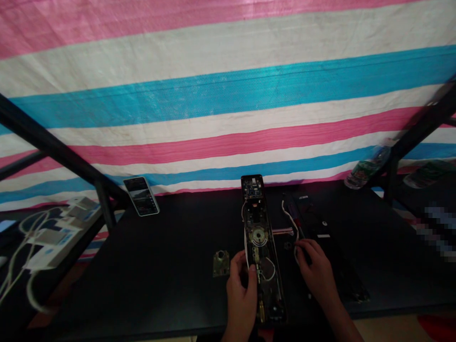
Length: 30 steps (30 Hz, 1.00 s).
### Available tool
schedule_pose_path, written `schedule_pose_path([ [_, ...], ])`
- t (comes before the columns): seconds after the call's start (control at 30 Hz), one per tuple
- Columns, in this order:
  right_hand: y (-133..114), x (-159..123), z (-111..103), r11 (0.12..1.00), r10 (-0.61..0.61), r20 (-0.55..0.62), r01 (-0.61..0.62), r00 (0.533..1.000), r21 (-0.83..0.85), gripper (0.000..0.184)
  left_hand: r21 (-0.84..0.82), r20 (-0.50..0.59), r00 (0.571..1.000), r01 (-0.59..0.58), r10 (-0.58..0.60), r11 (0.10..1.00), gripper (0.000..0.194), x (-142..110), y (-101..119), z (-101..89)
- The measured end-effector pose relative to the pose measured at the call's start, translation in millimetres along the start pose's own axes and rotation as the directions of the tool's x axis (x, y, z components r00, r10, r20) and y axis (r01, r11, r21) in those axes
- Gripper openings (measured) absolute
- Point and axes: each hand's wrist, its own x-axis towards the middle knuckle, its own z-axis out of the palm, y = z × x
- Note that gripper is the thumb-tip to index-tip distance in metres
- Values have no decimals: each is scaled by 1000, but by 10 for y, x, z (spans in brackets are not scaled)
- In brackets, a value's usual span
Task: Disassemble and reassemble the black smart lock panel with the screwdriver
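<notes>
A long black door-lock housing [266, 266], its inside exposed, lies lengthwise in front of me. Near its far end sits a circuit board [252, 190], and thin white wires run along its left side and loop inside. My left hand [242, 289] grips its left edge, thumb over the inner parts. To the right of the housing, my right hand [315, 266] pinches a white cable [290, 217] between thumb and fingers. Beside that cable is a slim dark and red tool-like item [296, 222], too dim to name. A small metal plate [221, 263] lies left of my left hand.
A phone [141, 196] leans at the back left of the black table [142, 275]. Dark flat panels [320, 228] lie at the right. A plastic bottle [366, 166] stands tilted by the right frame bar. White power strips with cables [60, 237] are at far left.
</notes>
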Motion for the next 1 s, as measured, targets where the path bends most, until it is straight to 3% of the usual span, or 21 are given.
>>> schedule_pose_path([
  [0.5,18,0,6,1000,-28,11,28,1000,-13,19,-27,14,1000,-6,7,1000,41,10,23,1],
  [0.77,58,-8,37,999,-48,-39,47,998,-11,16,-23,31,999,13,-13,1000,45,10,3,-3],
  [1.0,72,-16,43,996,-60,-51,57,997,-64,19,41,31,999,-17,16,999,44,12,-16,-20],
])
